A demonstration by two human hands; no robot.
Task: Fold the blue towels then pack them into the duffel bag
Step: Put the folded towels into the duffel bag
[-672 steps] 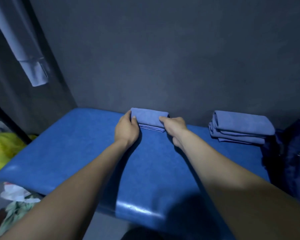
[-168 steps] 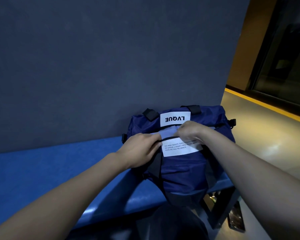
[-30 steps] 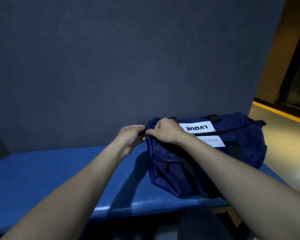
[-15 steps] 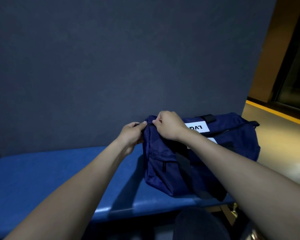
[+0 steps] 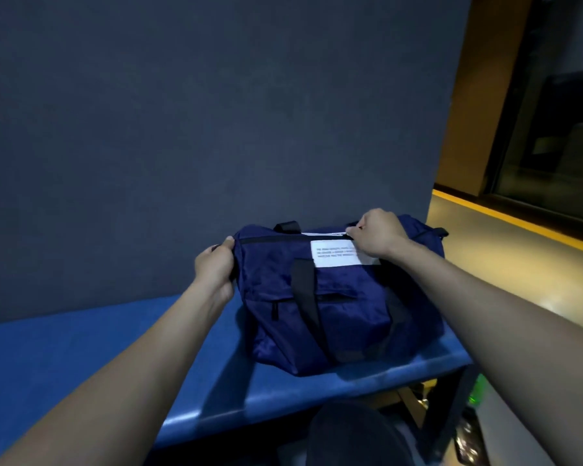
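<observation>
**Both hands set on the top of the duffel bag**

Left hand is seen gripping the left end of the duffel bag, with the fingers curled over the top corner where the zipper line begins. Right hand is held further along the same line, past the middle of the bag top, with thumb and forefinger pinched together on something small at the zipper; the thing pinched is too small to be made out for certain. Between the two hands the zipper is seen drawn shut as a dark straight seam.

The navy bag is set on a blue padded bench, near its right end and close against the dark grey wall behind. A white label with small printed lines is sewn on the near side of the bag, just below the right hand, and its right edge is covered by the wrist. A black carry strap is hung down the front face, and a second black strap loop is seen at the far top edge. A small zipped pocket is set in the front, left of the strap.

No towel can be seen outside the bag. A yellow-lit floor is spread to the right of the bench, and a green object, too blurred to be told, is lying below the bench end.
</observation>
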